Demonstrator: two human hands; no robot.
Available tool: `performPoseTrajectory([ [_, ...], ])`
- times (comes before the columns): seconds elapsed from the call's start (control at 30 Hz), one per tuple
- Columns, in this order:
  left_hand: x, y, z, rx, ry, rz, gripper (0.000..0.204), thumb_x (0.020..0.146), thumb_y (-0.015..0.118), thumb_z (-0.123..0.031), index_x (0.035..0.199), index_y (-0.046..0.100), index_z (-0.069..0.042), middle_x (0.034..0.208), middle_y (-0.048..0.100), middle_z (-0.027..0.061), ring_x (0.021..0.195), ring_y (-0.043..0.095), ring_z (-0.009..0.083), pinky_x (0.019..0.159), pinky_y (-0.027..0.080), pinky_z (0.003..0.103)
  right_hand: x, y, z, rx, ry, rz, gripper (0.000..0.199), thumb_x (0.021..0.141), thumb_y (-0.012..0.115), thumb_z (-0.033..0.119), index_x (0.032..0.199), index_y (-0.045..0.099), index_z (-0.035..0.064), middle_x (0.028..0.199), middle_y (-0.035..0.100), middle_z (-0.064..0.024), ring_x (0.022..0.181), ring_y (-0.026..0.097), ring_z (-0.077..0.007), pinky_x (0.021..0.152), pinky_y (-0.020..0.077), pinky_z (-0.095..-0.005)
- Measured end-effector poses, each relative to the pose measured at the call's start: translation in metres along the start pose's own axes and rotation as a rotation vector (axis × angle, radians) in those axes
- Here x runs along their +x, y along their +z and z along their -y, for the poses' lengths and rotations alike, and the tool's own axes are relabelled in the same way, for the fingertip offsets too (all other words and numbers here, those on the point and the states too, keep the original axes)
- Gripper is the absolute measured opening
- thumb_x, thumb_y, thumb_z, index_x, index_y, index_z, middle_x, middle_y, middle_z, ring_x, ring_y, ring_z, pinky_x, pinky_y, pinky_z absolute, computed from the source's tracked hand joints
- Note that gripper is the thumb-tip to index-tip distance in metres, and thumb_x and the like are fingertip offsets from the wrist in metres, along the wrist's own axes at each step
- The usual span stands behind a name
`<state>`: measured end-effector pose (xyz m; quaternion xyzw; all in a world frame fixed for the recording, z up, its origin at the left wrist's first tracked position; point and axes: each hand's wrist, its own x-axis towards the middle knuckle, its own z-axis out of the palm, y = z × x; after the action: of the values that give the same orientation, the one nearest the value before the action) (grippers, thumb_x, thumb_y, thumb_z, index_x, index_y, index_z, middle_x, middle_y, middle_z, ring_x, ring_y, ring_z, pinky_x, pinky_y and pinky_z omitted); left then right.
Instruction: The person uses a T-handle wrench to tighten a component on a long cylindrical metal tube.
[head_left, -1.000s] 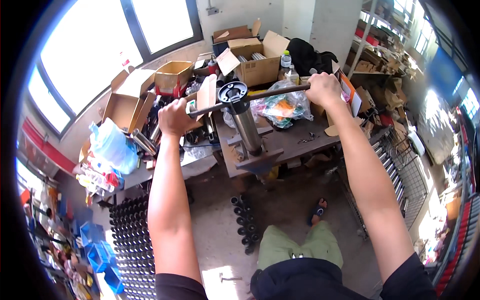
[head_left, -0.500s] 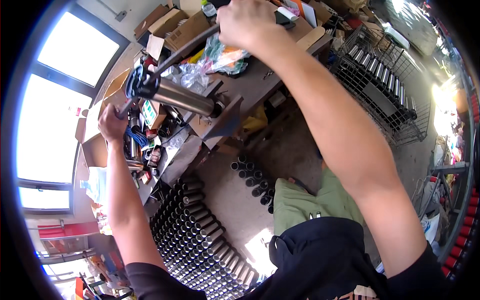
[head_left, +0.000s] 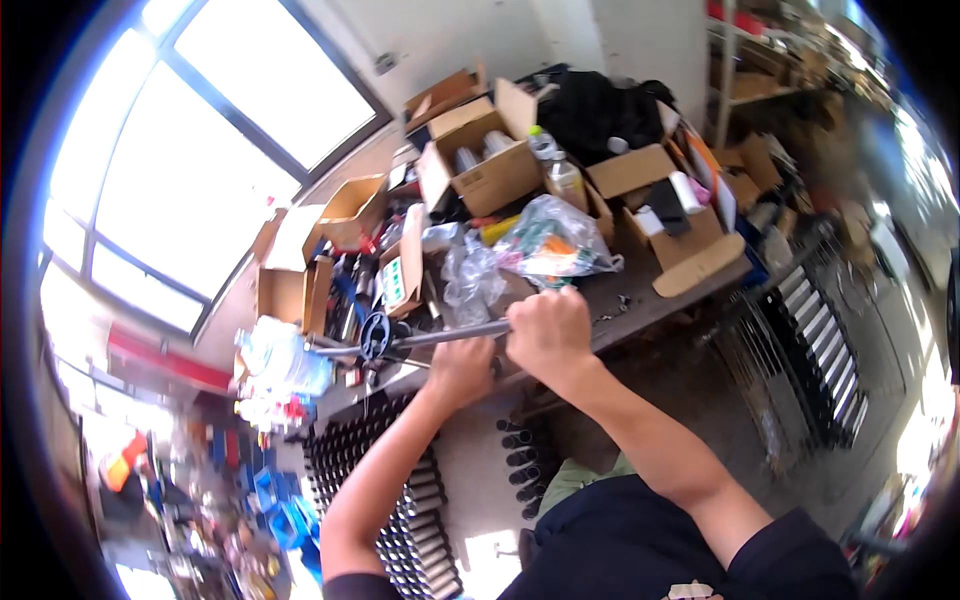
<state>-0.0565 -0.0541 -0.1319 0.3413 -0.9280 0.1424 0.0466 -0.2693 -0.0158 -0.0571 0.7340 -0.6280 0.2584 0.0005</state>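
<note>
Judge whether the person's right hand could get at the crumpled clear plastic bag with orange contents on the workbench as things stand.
Probably yes: the right hand sits just below the crumpled clear plastic bag with nothing between, but it first must release the grey metal bar it grips.

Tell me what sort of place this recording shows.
Most likely a small workshop or assembly shop. A cluttered workbench carries open cardboard boxes, rows of dark cylinders stand on the floor, and both hands grip a metal bar.
</note>
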Motion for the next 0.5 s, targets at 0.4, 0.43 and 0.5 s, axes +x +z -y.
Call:
performPoseTrajectory([
  [0.4, 0.058, -0.045, 0.065, 0.259, -0.557, 1.412, 0.092, 0.051, 0.095, -0.058, 0.125, 0.068, -0.011, 0.114, 0.074, 0.0077, 0.107, 0.070, 0.0250, 0.090, 0.054, 0.039, 0.039, -0.040, -0.313, -0.143, 0.012, -0.156, 0.030, 0.083, 0.074, 0.028, 0.065, 0.059, 0.0092, 0.068, 0.061, -0.0104, 0.071, 0.060, -0.0336, 0.067, 0.0442, -0.0442],
  [0.43, 0.042, -0.057, 0.047, 0.252, -0.622, 1.329, 0.093, 0.051, 0.094, -0.060, 0.125, 0.067, -0.011, 0.112, 0.074, 0.0079, 0.105, 0.071, 0.0251, 0.090, 0.054, 0.039, 0.017, -0.024, -0.335, -0.063, 0.057, -0.055, 0.032, 0.083, 0.075, 0.032, 0.066, 0.058, 0.0093, 0.068, 0.062, -0.0130, 0.070, 0.062, -0.0387, 0.063, 0.0453, -0.0493],
  [0.5, 0.003, -0.085, 0.015, 0.147, -0.849, 0.900, 0.084, 0.060, 0.092, -0.055, 0.124, 0.066, -0.008, 0.111, 0.075, 0.0098, 0.101, 0.072, 0.0271, 0.083, 0.056, 0.043, -0.043, 0.007, -0.356, 0.016, 0.129, 0.124, 0.039, 0.081, 0.077, 0.036, 0.062, 0.058, 0.0074, 0.065, 0.062, -0.0177, 0.065, 0.063, -0.0427, 0.057, 0.0469, -0.0518],
])
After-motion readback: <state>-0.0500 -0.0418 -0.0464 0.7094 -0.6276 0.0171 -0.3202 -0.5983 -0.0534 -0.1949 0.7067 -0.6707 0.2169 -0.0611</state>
